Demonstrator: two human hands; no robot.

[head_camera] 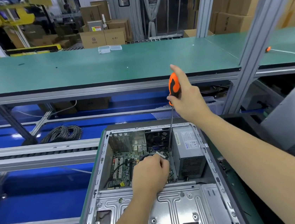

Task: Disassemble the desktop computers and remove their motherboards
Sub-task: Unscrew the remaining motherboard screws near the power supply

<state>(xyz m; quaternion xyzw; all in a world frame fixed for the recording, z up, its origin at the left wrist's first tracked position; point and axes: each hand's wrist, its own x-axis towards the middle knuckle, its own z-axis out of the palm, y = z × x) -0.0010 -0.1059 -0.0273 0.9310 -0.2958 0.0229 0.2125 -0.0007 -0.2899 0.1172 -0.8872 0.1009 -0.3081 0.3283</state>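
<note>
An open desktop case [101, 161] lies on its side in front of me. Its green motherboard [123, 168] sits inside at the left, with a black fan [157, 138] behind it and a grey power supply [188, 151] at the right. My right hand [187, 100] grips the orange-and-black handle of a long screwdriver [174, 85]; its shaft runs down beside the power supply to the board. My left hand [150, 174] reaches into the case with curled fingers, pinching a white connector [161, 154] on a cable above the board.
A grey side panel [294, 120] leans at the right. A green workbench [101, 65] spans the back with a clear plastic box [104, 49] and another screwdriver [268, 49] on it. A cable coil [62, 133] lies at left near conveyor rails. Cardboard boxes are stacked behind.
</note>
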